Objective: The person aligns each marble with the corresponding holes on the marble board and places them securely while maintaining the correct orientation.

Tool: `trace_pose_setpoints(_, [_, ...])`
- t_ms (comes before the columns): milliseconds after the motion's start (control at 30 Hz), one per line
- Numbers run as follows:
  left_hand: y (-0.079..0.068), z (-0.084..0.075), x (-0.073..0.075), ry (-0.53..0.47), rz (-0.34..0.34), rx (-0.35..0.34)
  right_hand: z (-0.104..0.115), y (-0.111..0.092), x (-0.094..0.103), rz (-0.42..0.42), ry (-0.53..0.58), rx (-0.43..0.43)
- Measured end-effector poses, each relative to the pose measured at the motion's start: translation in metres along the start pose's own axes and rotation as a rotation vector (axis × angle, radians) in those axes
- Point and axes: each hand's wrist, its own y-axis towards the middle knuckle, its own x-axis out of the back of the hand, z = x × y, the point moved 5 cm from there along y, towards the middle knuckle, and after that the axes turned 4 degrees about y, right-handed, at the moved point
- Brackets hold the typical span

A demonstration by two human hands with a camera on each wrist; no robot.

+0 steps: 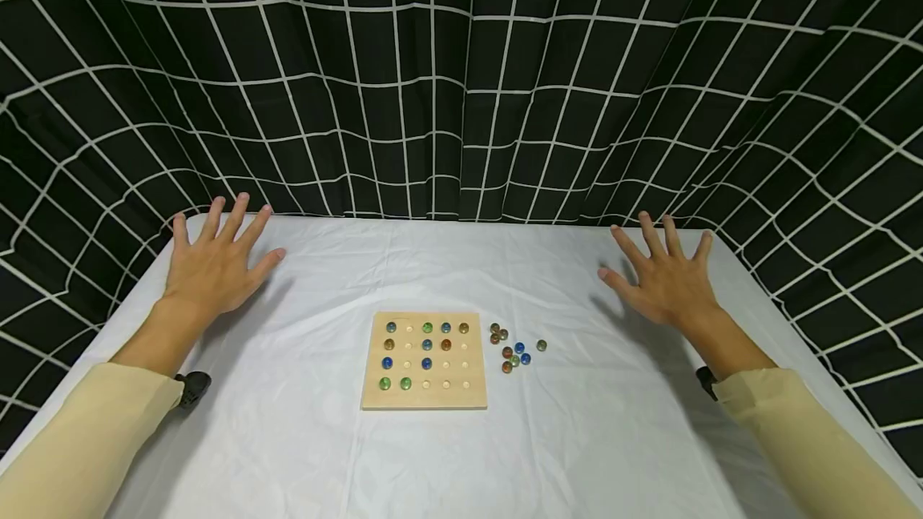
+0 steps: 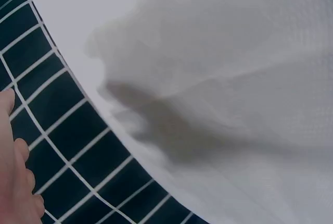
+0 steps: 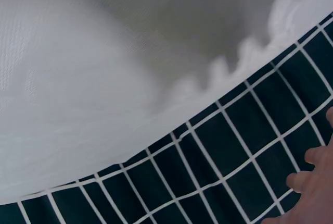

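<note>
Fingers [image 1: 234, 219] apart, left hand [image 1: 211, 269], right hand [image 1: 667, 282] | wrist views crop both | marbles [image 1: 520, 348]: patterns unclear

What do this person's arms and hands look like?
The left hand and right hand wear no gloves. Plain pale-beige sleeves stop short of both wrists. A small black device shows at the left cuff; another black device, partly hidden, at the right.

This looks to me like a screened-off, lab-like space: white-gridded black drapes [image 1: 447, 114] close in three sides of a worktop [image 1: 288, 439] spread with creased white cloth [image 1: 577, 439].
</note>
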Motion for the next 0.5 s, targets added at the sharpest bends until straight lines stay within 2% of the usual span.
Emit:
trace_pose_setpoints(200, [-0.002, -0.018, 0.007, 0.001, -0.003, -0.079, 0.017, -0.003, 0.004, -0.010, 0.042, 0.059])
trace_pose_setpoints(500, [-0.013, -0.059, 0.013, -0.030, -0.009, -0.225, 0.057, -0.018, 0.004, 0.029, 0.124, 0.222])
